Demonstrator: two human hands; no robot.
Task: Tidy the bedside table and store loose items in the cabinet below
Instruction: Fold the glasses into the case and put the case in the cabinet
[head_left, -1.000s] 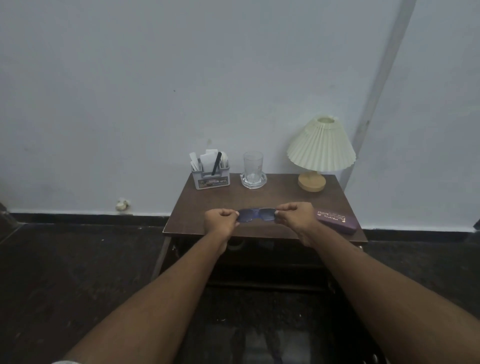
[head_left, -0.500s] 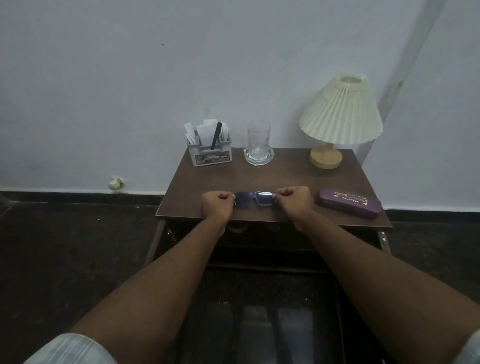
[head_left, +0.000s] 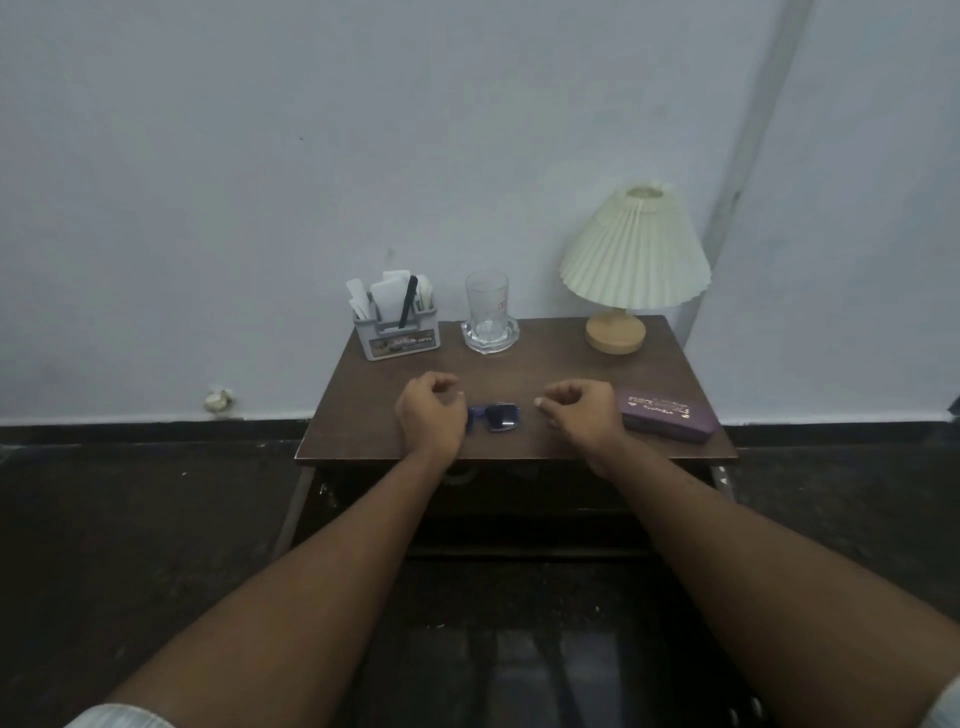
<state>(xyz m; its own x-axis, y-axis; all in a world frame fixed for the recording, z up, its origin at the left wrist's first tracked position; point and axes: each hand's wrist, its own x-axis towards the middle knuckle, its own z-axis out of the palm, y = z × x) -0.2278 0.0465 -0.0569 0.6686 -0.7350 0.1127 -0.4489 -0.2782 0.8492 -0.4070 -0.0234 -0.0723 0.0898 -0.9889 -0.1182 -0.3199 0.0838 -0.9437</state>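
The blue sunglasses (head_left: 497, 417) lay folded on the brown bedside table (head_left: 540, 451), a little below the middle of the frame and near the table's front edge, between the two hands. The left hand (head_left: 430, 415) hung just to the left of them with its fingers loosely curled and nothing held. Its knuckles overlapped the left end of the frame in the picture, and whether it touched the sunglasses could not be told. The right hand (head_left: 582, 410) sat to the right of the sunglasses, clear of them with bare wood between, its fingers also loosely curled around nothing and the thumb tip pointing toward the lenses.

Just right of the right hand a purple glasses case (head_left: 670, 415) with gold lettering lay closed on the table, slanting toward the right front corner. Along the back edge, against the pale wall (head_left: 260, 182), stood three things from left to right: a grey organiser (head_left: 399, 340) stuffed with white papers and a black pen (head_left: 408, 306), a clear drinking glass (head_left: 487, 304) standing upright in a shallow glass dish (head_left: 511, 338), and a lamp (head_left: 635, 249) with a pleated cream shade on a round wooden base.

Below the tabletop the cabinet (head_left: 519, 499) front was dark and hard to read. A small crumpled scrap (head_left: 218, 400) lay at the foot of the wall, left of the table, and a light striped sleeve (head_left: 119, 717) showed at the bottom left corner above the dark floor (head_left: 130, 519)
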